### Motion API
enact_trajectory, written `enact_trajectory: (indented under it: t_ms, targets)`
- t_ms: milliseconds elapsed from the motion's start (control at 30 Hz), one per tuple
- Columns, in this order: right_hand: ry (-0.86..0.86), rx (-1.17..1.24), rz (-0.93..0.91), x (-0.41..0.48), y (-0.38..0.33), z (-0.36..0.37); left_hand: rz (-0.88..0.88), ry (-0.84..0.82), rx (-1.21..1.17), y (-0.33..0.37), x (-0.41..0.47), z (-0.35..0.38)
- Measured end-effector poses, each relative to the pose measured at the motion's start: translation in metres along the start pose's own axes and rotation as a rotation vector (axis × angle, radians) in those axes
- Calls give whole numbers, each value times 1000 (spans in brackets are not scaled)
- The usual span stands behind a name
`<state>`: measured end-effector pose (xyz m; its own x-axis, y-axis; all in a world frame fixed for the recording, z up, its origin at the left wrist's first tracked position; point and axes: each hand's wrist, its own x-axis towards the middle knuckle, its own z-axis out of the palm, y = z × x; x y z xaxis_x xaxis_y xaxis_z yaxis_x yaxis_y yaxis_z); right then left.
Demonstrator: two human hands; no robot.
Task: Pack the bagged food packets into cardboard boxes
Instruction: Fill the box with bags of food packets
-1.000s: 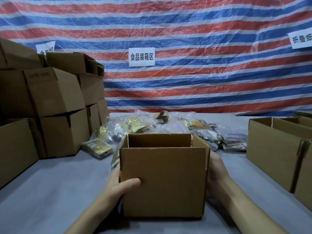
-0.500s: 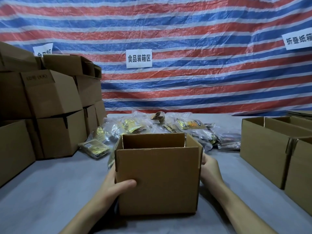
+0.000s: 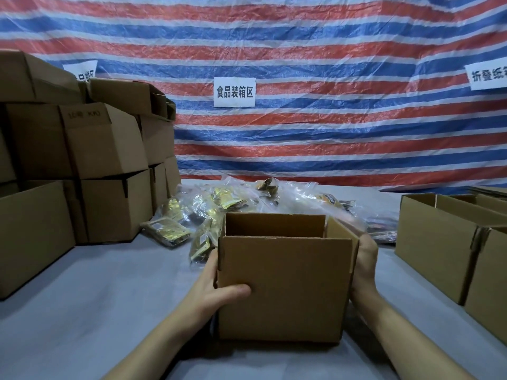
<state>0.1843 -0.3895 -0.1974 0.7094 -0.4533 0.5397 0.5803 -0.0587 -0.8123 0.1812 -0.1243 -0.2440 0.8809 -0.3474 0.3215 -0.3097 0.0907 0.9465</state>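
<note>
open-topped brown cardboard box point(image 3: 285, 286), standing on the grey table point(image 3: 96, 311): your left hand point(image 3: 216, 289) is gripping its left corner, thumb across the front; your right hand point(image 3: 365, 267) is pressing its right wall, finger curl hidden. over the last second it is barely shifting, so packing is not starting yet; the clear-bagged gold food packets point(image 3: 225, 196) are waiting just behind.

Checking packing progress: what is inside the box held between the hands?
Only the bare inner far wall of the open cardboard box shows, with no packets visible. Its near wall hides the floor and lower interior.
</note>
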Motion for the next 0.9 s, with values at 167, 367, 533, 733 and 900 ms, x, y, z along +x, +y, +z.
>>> enact_trajectory:
  t_ms: [167,367,533,733,900]
  targets:
    - [-39,-9,-26,8,-20,5,-8,-10,-32,1,1,0]
    - [-24,-143,-121,33,-66,3,-11,-17,-79,0,2,2]
    - [21,-120,-148,47,-105,0,-33,-70,-102,1,-1,4]
    - [131,64,-44,57,-147,-2,-28,-89,-116,7,-6,9]
    - [163,146,12,60,-172,3,-16,-83,-122,9,-8,11]
